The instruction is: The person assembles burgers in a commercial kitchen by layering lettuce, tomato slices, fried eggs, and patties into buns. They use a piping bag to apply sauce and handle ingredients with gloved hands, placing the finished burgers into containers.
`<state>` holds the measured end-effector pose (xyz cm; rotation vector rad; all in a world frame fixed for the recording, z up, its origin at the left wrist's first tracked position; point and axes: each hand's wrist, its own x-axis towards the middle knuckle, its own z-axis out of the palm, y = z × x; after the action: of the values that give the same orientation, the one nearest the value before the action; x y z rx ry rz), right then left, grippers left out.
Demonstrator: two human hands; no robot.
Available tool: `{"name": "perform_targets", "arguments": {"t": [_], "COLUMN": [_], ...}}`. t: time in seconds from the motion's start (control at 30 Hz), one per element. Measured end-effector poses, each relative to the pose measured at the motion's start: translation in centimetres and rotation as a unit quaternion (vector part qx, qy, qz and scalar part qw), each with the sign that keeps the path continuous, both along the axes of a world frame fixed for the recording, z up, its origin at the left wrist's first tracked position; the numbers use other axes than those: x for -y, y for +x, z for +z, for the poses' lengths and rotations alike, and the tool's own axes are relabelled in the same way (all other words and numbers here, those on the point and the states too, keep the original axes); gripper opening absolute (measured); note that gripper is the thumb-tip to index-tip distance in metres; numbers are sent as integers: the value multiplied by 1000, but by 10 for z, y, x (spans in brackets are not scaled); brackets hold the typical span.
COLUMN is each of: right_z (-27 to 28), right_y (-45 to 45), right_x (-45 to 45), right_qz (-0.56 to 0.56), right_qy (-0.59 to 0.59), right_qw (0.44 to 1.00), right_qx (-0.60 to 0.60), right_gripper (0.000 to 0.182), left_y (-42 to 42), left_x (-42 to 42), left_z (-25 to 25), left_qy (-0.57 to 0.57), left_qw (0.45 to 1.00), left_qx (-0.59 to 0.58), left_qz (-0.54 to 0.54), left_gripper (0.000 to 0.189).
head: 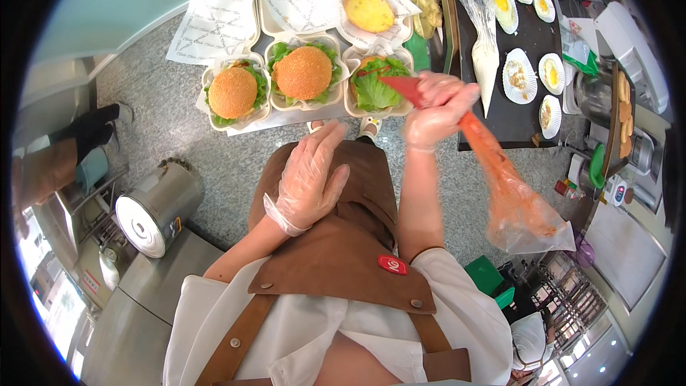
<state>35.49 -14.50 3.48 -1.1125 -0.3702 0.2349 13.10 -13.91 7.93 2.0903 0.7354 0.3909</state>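
Both hands wear clear plastic gloves. My right hand (439, 107) grips a piping bag of red sauce (496, 166), its tip over the lettuce (375, 88) in the right-hand takeout box, where a red sauce streak shows. My left hand (311, 177) is raised over the apron with its fingers apart and holds nothing. In the boxes to the left sit two sesame-topped burgers, one in the middle (303, 72) and one at the left (233, 93), both with lettuce around them. Behind the lettuce box, a yellow-topped bun half (370, 10) rests on printed paper in an open lid.
A piping bag of white cream (485, 64) lies on a dark tray (482, 134) beside fried eggs in paper cups (551, 74). Yellowish food (426, 8) lies near the boxes. A lidded metal bin (155, 209) stands at the left. Other people are at the far left and lower right.
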Motion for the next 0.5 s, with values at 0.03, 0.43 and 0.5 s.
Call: {"name": "perform_targets", "arguments": {"t": [0.03,0.43,0.5], "right_z": [3,5,3], "right_y": [-11,-20,-12], "right_x": [1,9,6], "right_qz": [20,12,-19], "right_qy": [-2,-38,-37], "right_qw": [1000,999,999], "right_qx": [2,-20,-21], "right_gripper": [57,57,56], "left_y": [0,5,7], "left_x": [-1,-7,-7], "left_z": [1,-1,0], "left_qy": [-4,5,5], "left_qw": [1000,1000,1000], "left_qx": [-3,5,7], "left_qz": [-4,-28,-27], "left_gripper": [67,63,63]}}
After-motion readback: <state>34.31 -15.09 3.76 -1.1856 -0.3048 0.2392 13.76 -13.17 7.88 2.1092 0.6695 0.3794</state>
